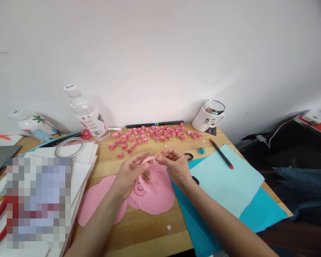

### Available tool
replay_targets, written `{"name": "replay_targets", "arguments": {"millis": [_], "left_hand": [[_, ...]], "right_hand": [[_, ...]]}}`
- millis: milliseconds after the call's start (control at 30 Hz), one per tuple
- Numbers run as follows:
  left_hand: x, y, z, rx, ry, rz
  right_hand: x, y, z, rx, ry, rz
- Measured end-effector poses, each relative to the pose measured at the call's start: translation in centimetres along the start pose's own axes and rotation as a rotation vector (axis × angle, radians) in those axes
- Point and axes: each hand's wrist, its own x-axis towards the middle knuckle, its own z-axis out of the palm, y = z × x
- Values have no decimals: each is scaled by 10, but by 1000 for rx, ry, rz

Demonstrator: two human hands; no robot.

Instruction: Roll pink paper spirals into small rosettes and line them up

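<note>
Just below the centre of the frame, a curled pink paper strip (149, 159) spans the two hands, which are close but apart. Right hand (178, 167) is nearer its upper end, thumb and fingers pinched on it; left hand (130, 175) curls around its left side, though whether it grips I cannot tell. Its long axis bends leftward and down from the right fingertips, looping above pink paper circles (162, 201) on the bench (141, 235).

One strip (149, 159), two bottles (90, 119), one mug (203, 119)
</note>
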Motion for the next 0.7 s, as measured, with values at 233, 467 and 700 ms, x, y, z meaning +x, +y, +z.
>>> {"name": "replay_targets", "arguments": {"millis": [233, 467, 700], "left_hand": [[2, -9, -4, 165, 72, 44], [2, -12, -5, 301, 103, 61], [2, -9, -4, 267, 157, 81]], "right_hand": [[-2, 4, 1, -102, -67, -5], [0, 9, -3, -124, -174, 11], [-2, 4, -1, -101, -262, 43]]}}
